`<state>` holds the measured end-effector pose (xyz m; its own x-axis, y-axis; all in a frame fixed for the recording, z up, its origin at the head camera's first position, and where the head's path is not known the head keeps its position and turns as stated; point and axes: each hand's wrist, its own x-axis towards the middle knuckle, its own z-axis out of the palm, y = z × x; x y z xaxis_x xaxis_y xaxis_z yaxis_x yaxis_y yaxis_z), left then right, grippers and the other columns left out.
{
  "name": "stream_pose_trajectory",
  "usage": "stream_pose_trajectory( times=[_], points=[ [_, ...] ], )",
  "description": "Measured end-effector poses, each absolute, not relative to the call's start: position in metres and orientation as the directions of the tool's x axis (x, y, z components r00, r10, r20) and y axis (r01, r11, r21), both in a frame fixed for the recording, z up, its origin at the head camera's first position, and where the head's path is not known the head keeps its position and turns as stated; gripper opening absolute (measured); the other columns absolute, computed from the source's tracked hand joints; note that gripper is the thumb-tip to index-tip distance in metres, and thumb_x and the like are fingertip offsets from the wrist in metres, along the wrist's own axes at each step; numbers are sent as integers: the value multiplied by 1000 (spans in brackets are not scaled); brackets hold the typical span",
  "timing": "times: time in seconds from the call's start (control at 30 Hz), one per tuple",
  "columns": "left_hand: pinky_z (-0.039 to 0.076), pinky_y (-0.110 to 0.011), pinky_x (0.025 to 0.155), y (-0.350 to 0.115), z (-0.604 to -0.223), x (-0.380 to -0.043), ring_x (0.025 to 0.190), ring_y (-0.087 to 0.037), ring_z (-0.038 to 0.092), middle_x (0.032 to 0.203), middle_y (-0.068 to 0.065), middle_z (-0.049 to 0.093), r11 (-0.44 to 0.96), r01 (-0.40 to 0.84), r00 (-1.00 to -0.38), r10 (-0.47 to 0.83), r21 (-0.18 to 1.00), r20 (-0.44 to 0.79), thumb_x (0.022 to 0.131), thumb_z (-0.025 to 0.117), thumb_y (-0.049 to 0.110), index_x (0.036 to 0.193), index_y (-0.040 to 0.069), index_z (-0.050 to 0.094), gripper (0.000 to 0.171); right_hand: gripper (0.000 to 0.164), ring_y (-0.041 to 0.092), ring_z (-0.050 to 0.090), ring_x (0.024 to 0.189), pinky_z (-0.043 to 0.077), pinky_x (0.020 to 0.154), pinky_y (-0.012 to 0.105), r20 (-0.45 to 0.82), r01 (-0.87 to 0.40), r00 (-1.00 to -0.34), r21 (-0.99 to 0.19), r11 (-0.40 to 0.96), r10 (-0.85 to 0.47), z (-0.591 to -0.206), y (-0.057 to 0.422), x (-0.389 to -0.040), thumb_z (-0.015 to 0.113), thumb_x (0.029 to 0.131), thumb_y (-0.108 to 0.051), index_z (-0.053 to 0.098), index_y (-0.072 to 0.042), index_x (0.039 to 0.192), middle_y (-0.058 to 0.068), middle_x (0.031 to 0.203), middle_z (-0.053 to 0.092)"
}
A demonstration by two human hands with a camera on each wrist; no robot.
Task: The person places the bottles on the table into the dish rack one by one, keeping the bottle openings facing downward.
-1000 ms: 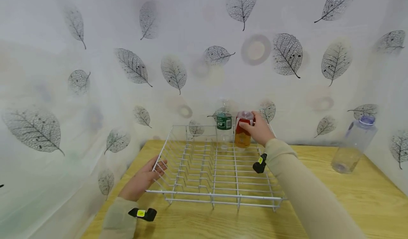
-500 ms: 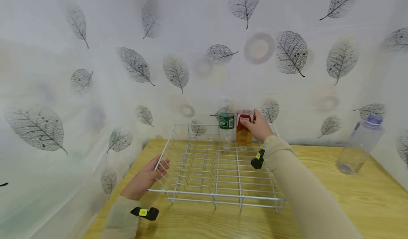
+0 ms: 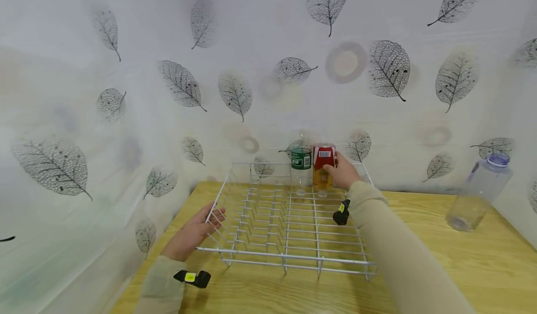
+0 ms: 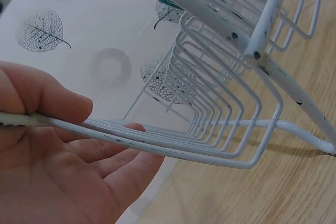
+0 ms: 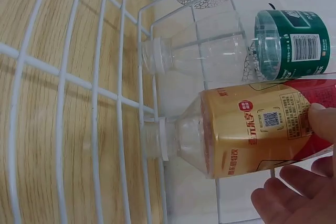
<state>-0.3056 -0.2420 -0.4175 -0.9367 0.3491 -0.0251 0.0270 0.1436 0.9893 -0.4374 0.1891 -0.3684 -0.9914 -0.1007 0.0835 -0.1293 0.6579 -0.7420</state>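
Observation:
My right hand (image 3: 345,170) holds an upside-down plastic bottle with a red-and-gold label (image 3: 323,167) at the rack's back. Its thumb lies on the label in the right wrist view, several fingers spread beside the bottle (image 5: 257,129). The bottle's neck points down at the wires. Beside it, another upturned clear bottle with a green label (image 3: 300,159) leans at the back wires. On the left, my left hand (image 3: 195,230) grips the side of the white wire dish rack (image 3: 285,256), thumb over the top wire and fingers underneath, as the left wrist view (image 4: 121,142) shows.
A large clear bottle with a purple neck (image 3: 480,193) stands on the wooden table (image 3: 432,249) to the right. A leaf-patterned white curtain (image 3: 268,118) hangs behind and at the sides. Upright wire prongs (image 3: 251,211) fill the rack's left part.
The red-and-gold bottle has turned in my right hand, so a different side of its label faces forward. My right fingers sit slightly lower on it. The left hand keeps its grip.

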Motion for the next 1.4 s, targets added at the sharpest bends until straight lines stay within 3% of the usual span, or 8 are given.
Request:
stream_pose_trajectory(
  times=[0.27, 0.73, 1.1, 1.4],
  points=[
    [35, -45, 96, -241, -418, -305, 115, -38, 36, 140, -22, 28, 159, 40, -938, 346, 986, -18, 88, 34, -10, 150, 12, 9, 71, 84, 39, 25, 134, 28, 103, 57, 72, -112, -994, -754, 647, -88, -361, 196, -429, 45, 95, -50, -4, -12, 151, 20, 151, 21],
    [33, -48, 98, -242, -418, -305, 117, -41, 33, 140, -23, 29, 150, 37, -936, 352, 988, -19, 88, 34, -9, 151, 15, 11, 71, 94, 39, 20, 137, 25, 102, 61, 177, -202, -979, -724, 659, -105, -332, 245, -411, 43, 86, -66, 1, -13, 152, 19, 153, 17],
    [33, -49, 98, -242, -416, -304, 118, -41, 33, 141, -22, 28, 155, 38, -935, 354, 987, -20, 89, 33, -7, 150, 16, 11, 69, 94, 41, 19, 136, 24, 100, 64, 247, -224, -966, -681, 698, -69, -317, 289, -391, 42, 86, -67, 1, -14, 152, 19, 153, 15],
    [33, -48, 99, -241, -417, -303, 120, -41, 32, 142, -22, 27, 138, 30, -936, 350, 990, -20, 91, 33, -7, 150, 16, 12, 68, 85, 45, 18, 135, 25, 95, 67, 302, -254, -952, -705, 663, -43, -315, 326, -353, 45, 91, -55, 1, -17, 152, 18, 153, 12]
  ],
)
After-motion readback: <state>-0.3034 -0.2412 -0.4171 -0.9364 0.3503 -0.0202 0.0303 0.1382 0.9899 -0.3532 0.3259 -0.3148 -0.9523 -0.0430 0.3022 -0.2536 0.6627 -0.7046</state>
